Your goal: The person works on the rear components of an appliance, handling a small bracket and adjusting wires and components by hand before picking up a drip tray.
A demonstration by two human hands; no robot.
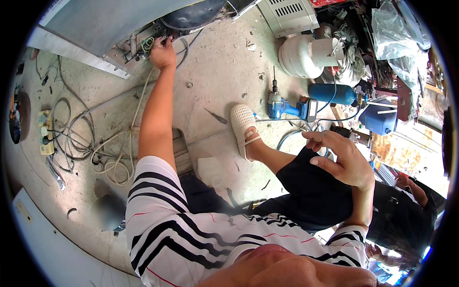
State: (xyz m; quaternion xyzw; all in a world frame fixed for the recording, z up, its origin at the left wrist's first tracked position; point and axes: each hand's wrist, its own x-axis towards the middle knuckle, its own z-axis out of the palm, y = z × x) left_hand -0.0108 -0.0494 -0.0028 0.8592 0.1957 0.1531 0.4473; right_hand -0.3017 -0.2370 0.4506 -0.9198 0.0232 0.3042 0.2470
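My left hand [164,53] reaches into the open base of a large grey appliance cabinet [105,26]. Its fingers are bent together beside a black rounded compressor [193,15] and a bundle of green-yellow wires [147,44]; what they pinch is too small to make out. My right hand [340,159] hangs over my bent knee in dark trousers, fingers loosely curled, thumb apart, nothing in it. Nearest to it on the floor is a blue cordless drill [289,107] with a long bit, lying on its side.
Coiled cables [71,129] and a power strip [46,132] lie at left. A white gas cylinder [299,56] and a blue cylinder [332,93] with hoses lie at right. A white panel [57,239] stands lower left. Someone in dark clothes [399,215] is at lower right.
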